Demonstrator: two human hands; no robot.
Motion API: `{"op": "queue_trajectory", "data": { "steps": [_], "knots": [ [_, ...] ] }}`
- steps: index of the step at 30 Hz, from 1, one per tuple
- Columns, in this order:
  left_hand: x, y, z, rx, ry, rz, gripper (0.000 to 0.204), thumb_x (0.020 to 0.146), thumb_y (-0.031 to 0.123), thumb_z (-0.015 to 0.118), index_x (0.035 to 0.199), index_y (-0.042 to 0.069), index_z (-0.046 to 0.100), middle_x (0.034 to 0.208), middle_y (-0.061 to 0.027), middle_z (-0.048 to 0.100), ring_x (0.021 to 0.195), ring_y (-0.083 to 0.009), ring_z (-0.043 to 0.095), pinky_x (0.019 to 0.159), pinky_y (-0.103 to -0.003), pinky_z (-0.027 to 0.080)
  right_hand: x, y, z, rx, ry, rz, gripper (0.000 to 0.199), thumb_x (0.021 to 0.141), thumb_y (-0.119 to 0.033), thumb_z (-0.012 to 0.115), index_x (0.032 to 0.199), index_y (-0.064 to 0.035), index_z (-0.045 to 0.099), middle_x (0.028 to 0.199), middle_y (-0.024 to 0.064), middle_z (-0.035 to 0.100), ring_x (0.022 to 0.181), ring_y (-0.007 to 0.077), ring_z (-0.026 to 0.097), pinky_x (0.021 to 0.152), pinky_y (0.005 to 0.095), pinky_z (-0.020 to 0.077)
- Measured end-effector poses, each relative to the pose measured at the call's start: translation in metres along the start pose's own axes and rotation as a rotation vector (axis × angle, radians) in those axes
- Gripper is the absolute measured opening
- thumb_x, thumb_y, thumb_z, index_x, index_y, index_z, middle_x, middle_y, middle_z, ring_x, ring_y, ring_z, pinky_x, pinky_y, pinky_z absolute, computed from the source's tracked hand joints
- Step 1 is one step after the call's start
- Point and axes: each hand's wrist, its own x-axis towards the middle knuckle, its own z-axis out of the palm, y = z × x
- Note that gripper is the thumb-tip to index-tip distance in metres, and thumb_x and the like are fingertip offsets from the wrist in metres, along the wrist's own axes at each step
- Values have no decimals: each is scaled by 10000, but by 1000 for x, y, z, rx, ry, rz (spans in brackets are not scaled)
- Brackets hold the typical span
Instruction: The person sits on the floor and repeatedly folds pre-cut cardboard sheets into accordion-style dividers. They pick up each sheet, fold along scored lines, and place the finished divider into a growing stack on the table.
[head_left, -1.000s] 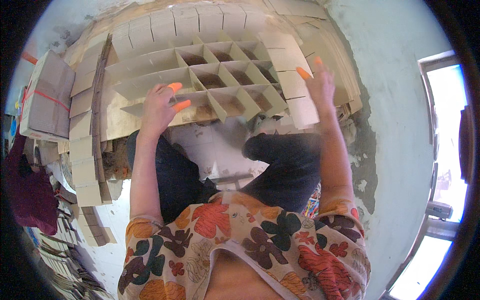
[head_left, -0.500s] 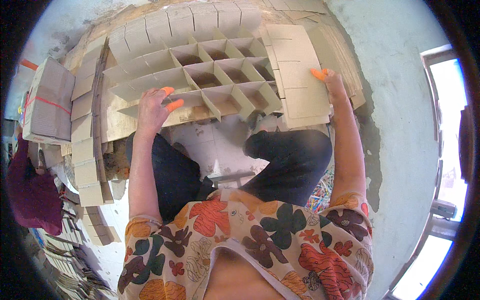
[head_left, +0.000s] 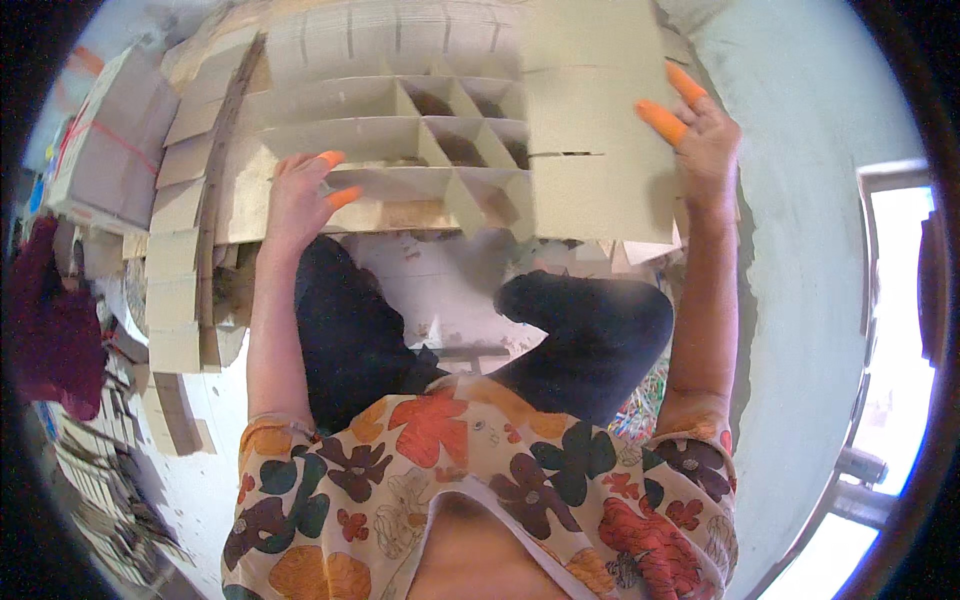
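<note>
A grid of crossed cardboard dividers stands on the work surface in front of me. My left hand grips the left end of its nearest long strip, the orange-covered thumb and finger on either side of the strip. On the right, my right hand holds the right edge of a flat slotted cardboard sheet, which is raised and hides the right part of the grid. Orange covers show on two of its digits too. The sheet's far end runs past the upper edge of the view.
Behind the grid lies a row of stacked slotted cardboard. At left, overlapping cardboard pieces lie beside a carton with a red strap. A person in a dark red garment is at far left. A wall borders the right.
My right hand has lifted the cardboard sheet, which now looks larger and covers more of the grid. The left hand stays at the strip's end, while the view has shifted slightly.
</note>
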Motion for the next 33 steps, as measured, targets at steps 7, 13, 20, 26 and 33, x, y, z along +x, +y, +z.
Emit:
{"op": "queue_trajectory", "data": {
  "steps": [7, 13, 20, 26, 33],
  "knots": [
    [0, -18, 15, -98, -19, 13, 177, 668, 125, 721, 825, 59, 673, 726, -91, 623, 723, -253, 559, 730, -362, 419, 13, -57, 125, -223, -393, -120, 529, 726, -142, 733, 1209, -19, 554, 996, 103, 668, 854, 102, 602, 752, 270, 480],
    [-2, -20, 21, -154, 20, 27, 126, 658, 104, 699, 770, 63, 659, 681, -88, 592, 709, -257, 552, 732, -368, 421, 16, -50, 183, -227, -270, -413, 530, 698, -159, 732, 1174, 2, 560, 892, 169, 665, 776, 261, 641, 747, 326, 477],
    [-1, -20, 20, -112, 27, 33, 156, 668, 154, 704, 784, 58, 663, 685, -85, 600, 705, -252, 546, 708, -368, 416, 21, -60, 188, -178, -308, -367, 299, 718, -144, 701, 961, 10, 618, 699, 231, 586, 684, 376, 598, 621, 402, 469],
    [3, -20, 22, -173, 31, 44, 150, 642, 95, 719, 774, 54, 660, 665, -100, 567, 698, -281, 537, 686, -375, 426, 14, -58, 203, -277, -369, -504, 212, 700, -75, 643, 884, 23, 606, 745, 239, 590, 743, 398, 597, 680, 444, 477],
    [9, -11, 25, -171, 34, 28, 137, 640, 80, 719, 756, 48, 656, 662, -115, 569, 684, -295, 540, 682, -381, 434, 5, -35, 237, -234, -510, -474, 143, 719, -72, 595, 826, 23, 591, 791, 241, 598, 775, 408, 585, 718, 459, 472]
  ]
}}
